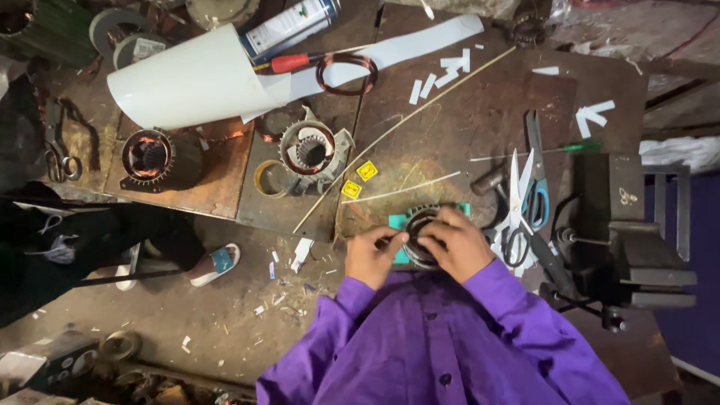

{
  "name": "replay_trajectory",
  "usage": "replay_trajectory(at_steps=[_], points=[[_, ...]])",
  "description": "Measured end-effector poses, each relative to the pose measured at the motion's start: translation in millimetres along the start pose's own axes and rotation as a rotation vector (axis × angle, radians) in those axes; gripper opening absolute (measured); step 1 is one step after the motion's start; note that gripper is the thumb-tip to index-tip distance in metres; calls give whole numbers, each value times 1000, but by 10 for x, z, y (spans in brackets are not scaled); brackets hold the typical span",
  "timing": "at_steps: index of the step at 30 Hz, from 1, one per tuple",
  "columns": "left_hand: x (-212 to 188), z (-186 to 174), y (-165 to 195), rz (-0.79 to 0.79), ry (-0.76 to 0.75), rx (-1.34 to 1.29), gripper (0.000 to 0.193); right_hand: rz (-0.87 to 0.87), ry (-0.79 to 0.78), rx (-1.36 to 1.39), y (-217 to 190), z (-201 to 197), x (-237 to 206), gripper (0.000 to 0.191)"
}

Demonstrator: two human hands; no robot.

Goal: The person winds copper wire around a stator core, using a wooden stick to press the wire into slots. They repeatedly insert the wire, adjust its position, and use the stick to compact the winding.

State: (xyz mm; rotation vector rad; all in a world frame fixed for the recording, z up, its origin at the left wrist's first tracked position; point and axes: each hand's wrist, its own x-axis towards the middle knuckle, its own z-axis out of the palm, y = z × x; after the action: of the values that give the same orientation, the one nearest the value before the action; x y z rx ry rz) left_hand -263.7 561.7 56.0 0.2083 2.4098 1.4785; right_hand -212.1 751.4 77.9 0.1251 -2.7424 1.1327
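On the workbench (465, 127), both hands (420, 247) around stator (417, 225).

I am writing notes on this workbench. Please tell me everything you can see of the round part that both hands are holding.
The round part is a dark metal ring with a toothed outer edge, like a small motor stator. It lies flat at the near edge of the workbench, on a teal piece. The left hand grips its left side; the right hand covers its right side and top. Its inside is mostly hidden.

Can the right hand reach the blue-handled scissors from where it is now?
Probably yes: the right hand rests on the stator, and the blue-handled scissors lie just beside it, nothing between.
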Motion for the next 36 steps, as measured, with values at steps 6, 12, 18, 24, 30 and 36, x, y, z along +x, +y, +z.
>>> replay_trajectory(at_steps=[6, 12, 18, 24, 30, 36], points=[[-23, -140, -532, -21, 27, 52, 25, 61, -165, -136, 129, 4, -2, 12], [33, -165, -887, 111, -14, 43, 16, 109, -289, -253, 173, 246, 93, 9], [107, 15, -1017, 30, -58, 25, 20, 23, -240, -304, 169, 464, 167, 9], [184, 108, -1067, 114, -145, -56, 31, 27, -231, -216, 210, 482, 114, 9], [269, 121, -1059, 300, -224, -65, 25, -43, -158, -133, 263, 516, 48, 18], [402, 140, -1068, -52, -431, -215, 15, -37, -67, -75, 249, 524, -37, 15]])
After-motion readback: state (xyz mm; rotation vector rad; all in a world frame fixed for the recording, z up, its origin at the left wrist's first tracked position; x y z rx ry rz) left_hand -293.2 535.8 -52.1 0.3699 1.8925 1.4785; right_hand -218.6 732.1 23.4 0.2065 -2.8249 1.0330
